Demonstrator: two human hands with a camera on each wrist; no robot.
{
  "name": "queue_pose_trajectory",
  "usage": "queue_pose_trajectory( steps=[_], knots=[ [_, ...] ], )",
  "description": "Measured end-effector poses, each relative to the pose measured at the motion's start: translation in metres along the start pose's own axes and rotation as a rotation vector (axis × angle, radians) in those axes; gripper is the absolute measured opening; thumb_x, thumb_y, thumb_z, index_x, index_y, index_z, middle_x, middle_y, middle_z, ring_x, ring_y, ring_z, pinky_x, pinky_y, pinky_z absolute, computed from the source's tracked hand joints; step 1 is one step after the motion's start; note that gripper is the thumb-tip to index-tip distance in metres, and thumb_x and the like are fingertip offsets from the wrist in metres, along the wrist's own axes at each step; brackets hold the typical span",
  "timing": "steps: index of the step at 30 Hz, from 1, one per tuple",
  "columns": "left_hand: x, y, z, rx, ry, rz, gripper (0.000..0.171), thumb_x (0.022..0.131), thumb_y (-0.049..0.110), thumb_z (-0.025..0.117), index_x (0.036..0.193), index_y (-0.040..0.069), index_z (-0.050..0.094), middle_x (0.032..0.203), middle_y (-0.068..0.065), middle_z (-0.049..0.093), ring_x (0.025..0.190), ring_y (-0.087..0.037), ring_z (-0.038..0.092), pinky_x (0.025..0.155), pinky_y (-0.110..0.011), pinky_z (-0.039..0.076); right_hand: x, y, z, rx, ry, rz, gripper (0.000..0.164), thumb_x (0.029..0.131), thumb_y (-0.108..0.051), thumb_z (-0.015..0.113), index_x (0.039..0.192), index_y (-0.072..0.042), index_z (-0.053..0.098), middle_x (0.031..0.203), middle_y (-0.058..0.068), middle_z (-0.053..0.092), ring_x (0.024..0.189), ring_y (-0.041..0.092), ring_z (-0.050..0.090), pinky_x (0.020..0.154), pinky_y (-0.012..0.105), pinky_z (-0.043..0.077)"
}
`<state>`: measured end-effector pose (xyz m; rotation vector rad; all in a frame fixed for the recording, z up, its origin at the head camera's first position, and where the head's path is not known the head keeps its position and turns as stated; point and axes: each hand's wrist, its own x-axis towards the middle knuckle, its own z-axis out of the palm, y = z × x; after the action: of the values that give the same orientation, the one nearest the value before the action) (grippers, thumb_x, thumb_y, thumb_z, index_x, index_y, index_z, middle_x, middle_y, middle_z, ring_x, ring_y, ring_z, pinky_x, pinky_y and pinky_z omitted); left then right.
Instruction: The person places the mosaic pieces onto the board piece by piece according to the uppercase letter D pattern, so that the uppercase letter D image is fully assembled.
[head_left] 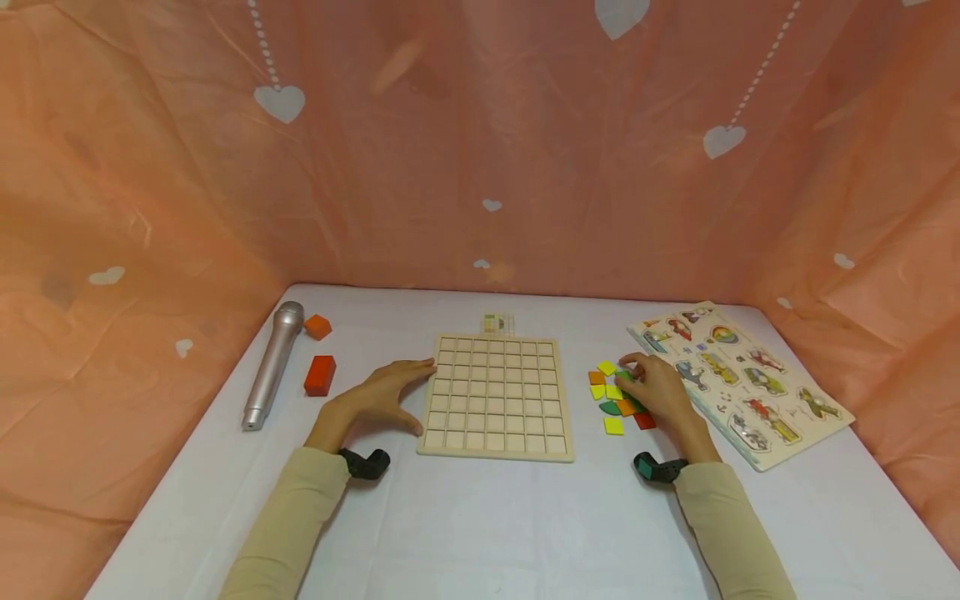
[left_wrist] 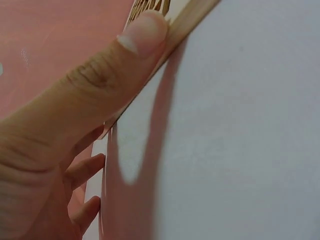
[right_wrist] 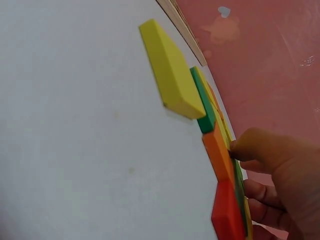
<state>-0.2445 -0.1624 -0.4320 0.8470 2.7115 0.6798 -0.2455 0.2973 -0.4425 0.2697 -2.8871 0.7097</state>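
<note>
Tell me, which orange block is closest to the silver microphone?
The small orange block beside the microphone's head; the bigger red-orange block lies farther from it.

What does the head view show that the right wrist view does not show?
Only the head view shows the left hand resting against the wooden grid board, the silver microphone, two orange-red blocks and the picture puzzle board. Only the right wrist view shows the tiles' thickness from the side. Both show the right hand touching the coloured tiles on the white table.
</note>
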Motion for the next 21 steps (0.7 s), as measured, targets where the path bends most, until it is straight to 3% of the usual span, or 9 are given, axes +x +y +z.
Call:
queue_pose_trajectory(
  steps=[7, 14, 21],
  knots=[
    [0.000, 0.002, -0.003, -0.025, -0.018, -0.014, 0.104, 0.060, 0.039, 0.085, 0.145, 0.010, 0.033, 0.152, -0.008, 0.028, 0.138, -0.033, 0.023, 0.110, -0.052, 0.022, 0.004, -0.004, -0.003, 0.047, 0.001, 0.016, 0.037, 0.082, -0.018, 0.068, 0.113, 0.001, 0.062, 0.087, 0.013, 0.061, 0.077, 0.024, 0.054, 0.067, 0.033, 0.045],
    [0.000, 0.002, -0.004, -0.071, -0.030, -0.048, 0.103, 0.061, 0.036, 0.086, 0.145, 0.012, 0.033, 0.152, -0.008, 0.027, 0.138, -0.032, 0.022, 0.111, -0.051, 0.021, 0.018, -0.029, -0.004, 0.181, 0.052, -0.080, 0.033, 0.082, -0.013, 0.069, 0.111, 0.003, 0.064, 0.098, 0.018, 0.062, 0.089, 0.032, 0.059, 0.077, 0.046, 0.050],
    [0.001, 0.000, -0.002, -0.061, -0.020, -0.016, 0.101, 0.062, 0.036, 0.085, 0.145, 0.009, 0.034, 0.151, -0.010, 0.028, 0.138, -0.034, 0.023, 0.110, -0.053, 0.021, 0.033, -0.064, 0.011, 0.274, 0.082, -0.189, 0.029, 0.081, -0.008, 0.069, 0.108, 0.003, 0.066, 0.095, 0.015, 0.060, 0.087, 0.029, 0.060, 0.076, 0.042, 0.052]
  ],
)
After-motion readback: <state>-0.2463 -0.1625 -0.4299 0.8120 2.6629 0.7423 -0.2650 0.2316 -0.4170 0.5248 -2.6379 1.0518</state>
